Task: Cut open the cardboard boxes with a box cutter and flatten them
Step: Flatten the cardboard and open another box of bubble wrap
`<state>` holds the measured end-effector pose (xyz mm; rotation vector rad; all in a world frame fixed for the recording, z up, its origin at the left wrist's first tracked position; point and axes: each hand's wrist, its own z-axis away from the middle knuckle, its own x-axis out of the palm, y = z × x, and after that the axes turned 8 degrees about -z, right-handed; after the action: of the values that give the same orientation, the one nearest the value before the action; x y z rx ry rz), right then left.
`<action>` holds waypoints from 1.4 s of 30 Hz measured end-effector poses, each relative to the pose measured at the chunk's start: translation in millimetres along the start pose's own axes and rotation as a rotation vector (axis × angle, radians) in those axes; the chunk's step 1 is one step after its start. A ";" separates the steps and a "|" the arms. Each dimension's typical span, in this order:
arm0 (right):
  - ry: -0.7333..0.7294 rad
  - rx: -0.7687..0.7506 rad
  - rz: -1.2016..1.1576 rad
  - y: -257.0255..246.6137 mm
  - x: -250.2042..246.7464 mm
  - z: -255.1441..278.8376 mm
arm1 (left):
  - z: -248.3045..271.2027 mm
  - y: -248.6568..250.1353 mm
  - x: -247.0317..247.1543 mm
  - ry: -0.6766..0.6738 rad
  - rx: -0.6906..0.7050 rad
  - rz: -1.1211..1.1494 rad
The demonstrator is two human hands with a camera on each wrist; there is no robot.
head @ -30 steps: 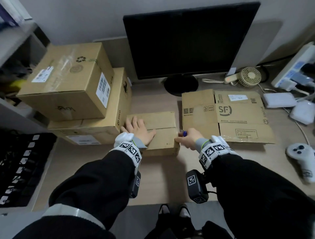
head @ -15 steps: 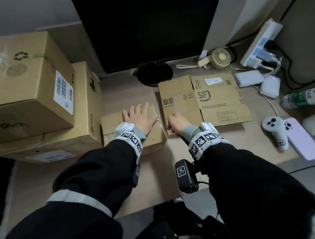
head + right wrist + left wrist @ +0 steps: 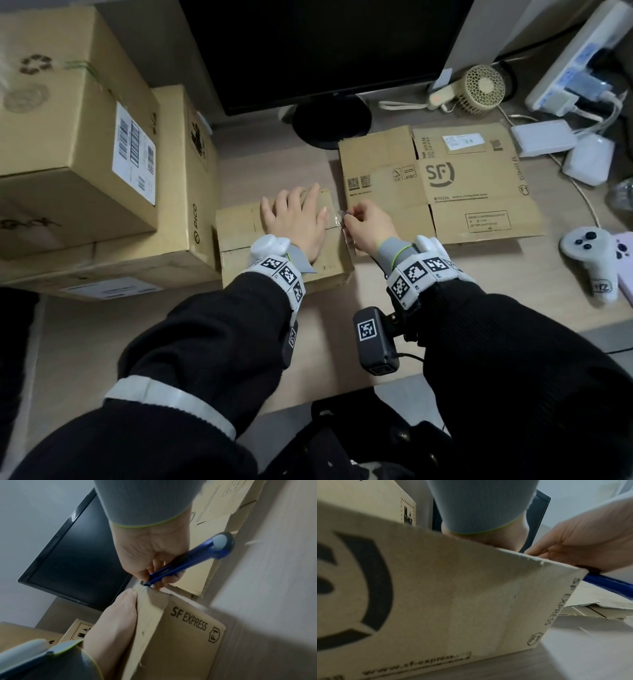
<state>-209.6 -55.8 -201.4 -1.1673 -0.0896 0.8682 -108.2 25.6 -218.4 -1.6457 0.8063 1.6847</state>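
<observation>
Two hands work at the small SF Express box (image 3: 239, 236) near the middle of the desk (image 3: 342, 342). Your left hand (image 3: 294, 219) lies flat on its top, fingers straight and spread. Your right hand (image 3: 150, 555) grips the blue box cutter (image 3: 187, 559), fingers curled round the handle, its tip at the box's far right corner, just beside your left fingertips (image 3: 130, 593). Right of it, touching, lies an already flattened SF box (image 3: 445, 185). Left of it, two larger sealed boxes (image 3: 68, 137) sit stacked. A dark monitor (image 3: 325, 51) stands at the far edge.
</observation>
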 end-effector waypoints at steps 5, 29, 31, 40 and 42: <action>0.023 -0.022 0.028 0.0 -1.0 -1.0 | -0.1 -0.8 1.6 -0.005 -0.002 -0.001; -0.034 -0.039 -0.025 2.8 -9.2 -1.1 | 0.4 -1.3 2.8 0.038 -0.011 0.056; -0.043 -0.036 -0.031 2.8 -10.6 0.4 | 0.8 -1.2 2.5 0.041 -0.010 0.056; -0.065 -0.032 0.005 1.6 -15.0 5.4 | 2.0 -0.9 1.5 0.028 -0.013 0.039; -0.077 -0.021 0.003 1.4 -16.6 7.3 | 1.7 -0.5 1.7 0.023 -0.011 0.036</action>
<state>-225.2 -60.6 -193.4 -1.1538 -0.1601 0.9170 -108.9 27.3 -220.0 -1.6704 0.8435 1.7007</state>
